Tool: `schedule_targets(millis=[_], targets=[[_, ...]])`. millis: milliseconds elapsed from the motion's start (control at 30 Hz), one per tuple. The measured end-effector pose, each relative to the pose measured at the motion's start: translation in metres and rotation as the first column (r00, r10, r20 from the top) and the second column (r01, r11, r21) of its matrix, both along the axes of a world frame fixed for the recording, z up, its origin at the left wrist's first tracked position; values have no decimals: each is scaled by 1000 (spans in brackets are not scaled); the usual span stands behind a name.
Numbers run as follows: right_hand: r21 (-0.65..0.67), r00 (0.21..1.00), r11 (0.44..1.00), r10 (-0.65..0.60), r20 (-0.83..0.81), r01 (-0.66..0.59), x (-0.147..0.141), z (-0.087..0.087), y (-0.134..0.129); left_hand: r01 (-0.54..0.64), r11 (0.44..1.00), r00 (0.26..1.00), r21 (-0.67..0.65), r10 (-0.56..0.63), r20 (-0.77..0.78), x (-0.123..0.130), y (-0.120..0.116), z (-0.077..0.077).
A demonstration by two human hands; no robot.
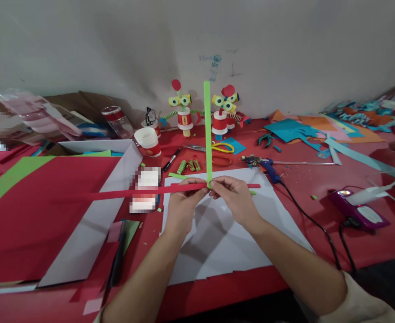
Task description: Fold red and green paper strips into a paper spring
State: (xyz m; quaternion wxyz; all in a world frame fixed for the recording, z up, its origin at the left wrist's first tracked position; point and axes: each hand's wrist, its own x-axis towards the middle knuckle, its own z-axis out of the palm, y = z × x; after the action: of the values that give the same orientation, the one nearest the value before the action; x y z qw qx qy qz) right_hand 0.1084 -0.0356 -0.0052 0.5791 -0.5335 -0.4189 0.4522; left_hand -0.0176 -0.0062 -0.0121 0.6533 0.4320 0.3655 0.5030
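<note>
Green strip [207,130] is being held upright above the white paper [238,251], its lower end meeting the red strip [143,190] at approx. a right angle. R hand [234,197]: thumb + fingers are being pressed together on the lower end of the green strip, right at the crossing. L hand [183,208]: red strip is being pinched just L of the same pt.; fingertips of both hands are almost meeting there. Red strip is being held approx. horiz., long portion extending L twd. the red sheet [49,211], short end showing R of the R hand. L end of strip can't be told clearly vs. sheet (same colour).

Surroundings: blue glue gun [270,171] is lying R of the paper, on the red tabletop [318,179]; folded green springs [182,167] are lying behind the paper; cup figures [184,117] are standing at back, nr. wall [116,54].
</note>
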Motion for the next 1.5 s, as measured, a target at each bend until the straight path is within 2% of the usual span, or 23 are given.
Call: schedule_targets(millis=[167, 367, 600, 700, 1033, 1233, 1333, 1433, 1500], targets=[[-1, 1000, 1000, 6, 2, -6, -3, -2, 0, -56, 998, 998, -5, 56, -20, 1, -1, 0], [-52, 997, 999, 5, -76, -9, 1, 0, 2, -33, 999, 999, -30, 33, -18, -1, 2, 2], [-129, 987, 991, 9, -160, -30, 3, 1, 7, 17, 971, 996, -237, 4, 88, -1, 5, -4], [-137, 984, 990, 20, -179, -45, 3, 0, 8, 27, 960, 995, -278, 2, 103, -1, 7, -7], [-63, 986, 996, 60, -158, -71, -1, -11, 5, 27, 964, 998, -264, -11, 61, -2, 8, -8], [-29, 995, 995, 100, 15, -99, -1, -8, 4, -7, 954, 996, -300, 32, 78, -3, 13, -13], [-84, 996, 994, 67, -57, -71, -2, -8, 5, -19, 954, 992, -301, 54, 110, -2, 15, -14], [-119, 987, 993, 7, -159, -26, -2, -11, 7, 26, 952, 991, -307, 17, 135, -1, 14, -11], [-129, 987, 991, 6, -164, -27, -2, -12, 7, 49, 943, 991, -329, -5, 136, -2, 13, -9]])
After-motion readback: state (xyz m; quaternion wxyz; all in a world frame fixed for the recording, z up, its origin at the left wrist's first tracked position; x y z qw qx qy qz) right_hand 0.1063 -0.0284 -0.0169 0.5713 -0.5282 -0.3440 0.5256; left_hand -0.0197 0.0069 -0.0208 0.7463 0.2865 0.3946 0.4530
